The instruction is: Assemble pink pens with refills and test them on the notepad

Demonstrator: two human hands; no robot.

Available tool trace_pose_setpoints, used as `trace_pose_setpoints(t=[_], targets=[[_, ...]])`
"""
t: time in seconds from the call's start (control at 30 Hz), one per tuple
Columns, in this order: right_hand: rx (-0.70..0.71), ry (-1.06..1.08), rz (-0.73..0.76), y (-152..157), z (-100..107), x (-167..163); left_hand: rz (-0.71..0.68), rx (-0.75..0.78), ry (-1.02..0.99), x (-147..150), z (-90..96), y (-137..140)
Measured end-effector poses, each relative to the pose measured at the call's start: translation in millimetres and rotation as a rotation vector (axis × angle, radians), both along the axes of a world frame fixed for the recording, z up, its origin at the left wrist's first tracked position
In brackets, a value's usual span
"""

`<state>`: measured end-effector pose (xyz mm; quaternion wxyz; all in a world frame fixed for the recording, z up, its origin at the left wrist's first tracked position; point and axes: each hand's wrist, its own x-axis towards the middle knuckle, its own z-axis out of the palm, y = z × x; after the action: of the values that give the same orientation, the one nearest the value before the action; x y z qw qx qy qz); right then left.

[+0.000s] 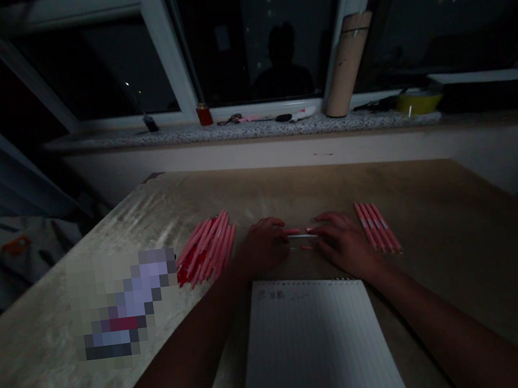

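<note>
My left hand point(267, 243) has its fingers closed around a short pink pen barrel point(293, 232) at the middle of the table. Opposite it, my right hand point(343, 243) pinches a thin pale rod, seemingly a pen refill point(301, 236), which spans the gap between both hands. Dim light hides exactly how the fingertips grip. A small pink pen piece point(306, 248) lies between the hands, just below the rod. Left of my left hand is a loose pile of pink pens point(209, 247), with some red under it. Several pink pens point(377, 227) lie side by side right of my right hand.
A lined spiral notebook point(322, 343) lies on the table point(183, 191) below my hands. A blurred-out object point(131, 304) is at the left. Along the windowsill point(251, 131) stand a tall tube point(348, 66), a red jar point(204, 114) and a yellow tape roll point(418, 102).
</note>
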<state>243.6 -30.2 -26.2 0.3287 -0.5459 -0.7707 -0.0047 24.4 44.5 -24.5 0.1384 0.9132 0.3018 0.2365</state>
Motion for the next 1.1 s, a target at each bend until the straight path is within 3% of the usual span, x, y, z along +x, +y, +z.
trace_pose_setpoints(t=[0.3,0.97,1.1], targets=[[-0.016,-0.193,0.076,0.3,0.8,-3.7,-0.046,0.033,0.06,3.2,4.4,-6.1],[-0.001,-0.126,0.182,-1.3,4.7,-7.8,-0.107,-0.011,-0.036,19.3,4.4,-14.9],[-0.016,-0.117,0.138,-2.7,8.0,-4.2,-0.072,0.012,-0.061,23.0,1.0,-13.8]])
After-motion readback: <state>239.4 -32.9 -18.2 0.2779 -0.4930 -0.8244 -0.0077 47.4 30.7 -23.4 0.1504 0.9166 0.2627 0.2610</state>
